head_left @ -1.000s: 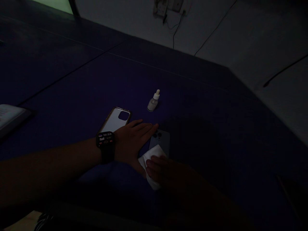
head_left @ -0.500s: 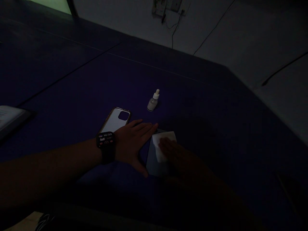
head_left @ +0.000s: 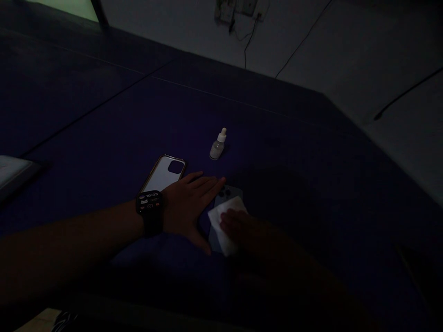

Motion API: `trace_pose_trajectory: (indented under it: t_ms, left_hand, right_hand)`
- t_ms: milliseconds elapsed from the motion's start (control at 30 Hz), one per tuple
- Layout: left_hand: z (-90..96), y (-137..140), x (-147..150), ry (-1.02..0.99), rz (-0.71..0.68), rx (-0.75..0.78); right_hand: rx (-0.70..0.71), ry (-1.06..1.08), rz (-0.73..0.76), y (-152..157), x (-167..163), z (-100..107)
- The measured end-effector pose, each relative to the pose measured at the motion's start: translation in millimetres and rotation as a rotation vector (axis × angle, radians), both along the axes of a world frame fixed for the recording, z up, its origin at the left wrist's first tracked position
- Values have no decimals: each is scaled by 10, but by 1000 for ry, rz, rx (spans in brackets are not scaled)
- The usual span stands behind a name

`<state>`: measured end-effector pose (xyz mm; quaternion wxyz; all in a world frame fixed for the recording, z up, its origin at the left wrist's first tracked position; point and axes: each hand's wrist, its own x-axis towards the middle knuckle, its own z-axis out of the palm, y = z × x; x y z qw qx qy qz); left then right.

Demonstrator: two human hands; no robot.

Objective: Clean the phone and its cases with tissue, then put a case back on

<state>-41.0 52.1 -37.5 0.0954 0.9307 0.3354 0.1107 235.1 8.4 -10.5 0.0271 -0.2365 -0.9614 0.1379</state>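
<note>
A smartphone (head_left: 236,192) lies back side up on the dark blue table, its camera lenses at the far end. My left hand (head_left: 185,205), with a smartwatch (head_left: 149,203) on the wrist, lies flat with fingers spread along the phone's left edge. Under the fingers of my right hand (head_left: 247,230) a white tissue (head_left: 221,221) is pressed against the phone's back, covering its middle. Just beyond my left hand lies a phone case (head_left: 161,174) with a camera cutout, partly hidden by that hand and wrist.
A small dropper bottle (head_left: 217,147) stands beyond the phone. At the far left edge sits a pale box-like object (head_left: 14,173). Cables hang from sockets (head_left: 238,9) on the wall behind the table (head_left: 114,124). The scene is very dark.
My right hand has slid the tissue down the phone toward me, uncovering the camera lenses. My left hand keeps its place; the view has shifted slightly.
</note>
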Motion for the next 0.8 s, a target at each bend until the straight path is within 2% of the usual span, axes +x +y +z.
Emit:
trace_pose_trajectory:
  t_ms: [67,100,200,267,433,600,667,733,800]
  left_hand:
    - [2,1,-2,0,-7,-6]
    - [1,2,-3,-1,-7,-5]
    - [-3,4,-8,0,-4,5]
    - [-2,5,-12,-1,-4,16]
    - [28,3,-22,22,-5,16]
    - [65,2,-26,60,-6,23]
    - [69,3,-28,74,-7,28]
    - [68,3,-30,82,-10,40]
    - [65,5,-33,89,-12,49]
  right_hand:
    - [-40,-3,68,-14,-14,25]
    - [-20,6,54,-6,-15,19]
    - [118,53,-129,52,9,-35]
    - [141,61,-187,71,20,-52]
    - [-29,78,26,3,-48,-29]
    - [80,117,-196,64,-68,-118]
    - [62,127,-138,68,-72,-123]
    - [7,147,-20,51,-85,-109]
    - [-19,177,14,48,-93,-109]
